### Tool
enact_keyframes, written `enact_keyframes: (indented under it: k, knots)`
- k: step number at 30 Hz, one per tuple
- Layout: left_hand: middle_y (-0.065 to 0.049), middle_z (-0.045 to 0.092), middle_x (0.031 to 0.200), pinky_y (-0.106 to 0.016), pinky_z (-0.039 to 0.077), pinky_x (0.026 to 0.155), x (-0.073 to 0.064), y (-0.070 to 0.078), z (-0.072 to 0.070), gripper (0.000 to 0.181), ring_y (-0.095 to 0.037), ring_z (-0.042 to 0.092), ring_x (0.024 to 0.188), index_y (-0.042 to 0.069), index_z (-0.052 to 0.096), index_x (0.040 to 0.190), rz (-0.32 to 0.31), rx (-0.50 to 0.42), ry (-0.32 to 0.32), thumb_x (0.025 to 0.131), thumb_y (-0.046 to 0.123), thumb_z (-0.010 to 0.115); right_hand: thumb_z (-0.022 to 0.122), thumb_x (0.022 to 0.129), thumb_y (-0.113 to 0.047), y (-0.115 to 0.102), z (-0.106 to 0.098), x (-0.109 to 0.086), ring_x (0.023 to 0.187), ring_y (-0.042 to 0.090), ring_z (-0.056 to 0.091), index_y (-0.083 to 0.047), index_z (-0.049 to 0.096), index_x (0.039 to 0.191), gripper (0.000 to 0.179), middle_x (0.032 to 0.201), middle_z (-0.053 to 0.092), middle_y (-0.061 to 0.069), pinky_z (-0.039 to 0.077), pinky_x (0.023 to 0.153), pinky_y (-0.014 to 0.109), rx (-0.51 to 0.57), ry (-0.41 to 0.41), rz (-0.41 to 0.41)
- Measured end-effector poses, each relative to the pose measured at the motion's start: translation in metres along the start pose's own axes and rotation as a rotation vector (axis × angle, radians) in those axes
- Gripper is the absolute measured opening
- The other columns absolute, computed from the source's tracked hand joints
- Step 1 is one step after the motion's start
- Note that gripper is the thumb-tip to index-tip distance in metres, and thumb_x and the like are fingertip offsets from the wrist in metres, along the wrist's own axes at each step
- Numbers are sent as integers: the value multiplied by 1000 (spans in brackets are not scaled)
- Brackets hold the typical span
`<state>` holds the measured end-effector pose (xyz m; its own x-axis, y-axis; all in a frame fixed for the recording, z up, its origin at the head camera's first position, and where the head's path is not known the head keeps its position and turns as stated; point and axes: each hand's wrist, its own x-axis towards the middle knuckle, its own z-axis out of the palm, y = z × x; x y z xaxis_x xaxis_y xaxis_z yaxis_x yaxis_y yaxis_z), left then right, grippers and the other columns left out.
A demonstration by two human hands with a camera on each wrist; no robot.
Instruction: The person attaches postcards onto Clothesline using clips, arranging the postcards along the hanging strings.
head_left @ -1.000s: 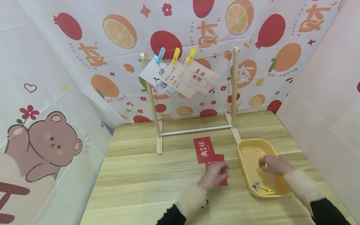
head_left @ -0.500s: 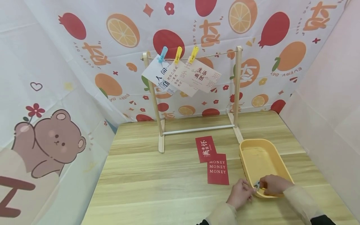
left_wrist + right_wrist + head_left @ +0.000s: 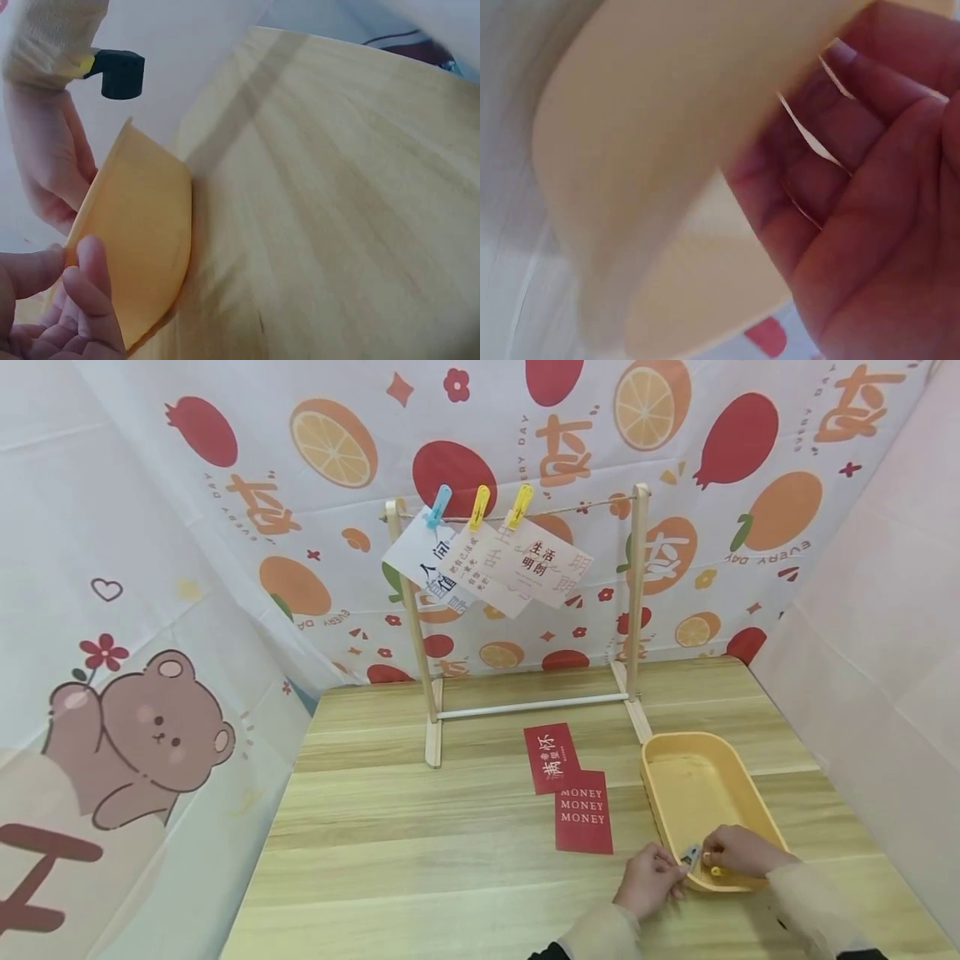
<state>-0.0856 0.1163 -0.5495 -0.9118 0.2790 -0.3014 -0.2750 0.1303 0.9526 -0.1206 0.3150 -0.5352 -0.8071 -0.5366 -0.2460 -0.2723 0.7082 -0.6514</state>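
With thumb and fingers, my left hand pinches the near-left rim of a yellow plastic tray; the left wrist view shows the grip on the rim closely. My right hand reaches into the tray's near end, its fingers curled and pinching a yellow clothespin that is mostly covered. The tray wall hides those fingertips in the right wrist view. Just inside the rim, between both hands, lies a grey clothespin. Two overlapping red cards lie on the table left of the tray.
Behind stands a wooden frame with a string across its top. A blue clothespin and two yellow ones hold three pale cards on it. A printed cloth hangs behind the table.
My left hand has moved from over the red cards to the tray rim. My right hand has lowered from above the tray's middle to the clothespins. The view has shifted slightly.
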Motion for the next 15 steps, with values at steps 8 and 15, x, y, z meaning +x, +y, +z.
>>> enact_keyframes:
  k: [8,15]
  knots:
    - [-2,63,62,-22,49,48,-1,4,0,16,-18,61,54,8,53,78,-20,-29,23,81,2,67,38,99,-22,-16,-10,-5,63,30,54,3,56,94,31,75,57,13,49,55,41,109,105,213]
    - [-4,61,62,-28,55,58,1,4,4,17,-23,65,61,5,52,76,-42,-132,39,79,-6,65,52,94,-26,-19,-4,-4,66,19,50,8,47,101,35,76,54,7,45,56,33,58,235,220]
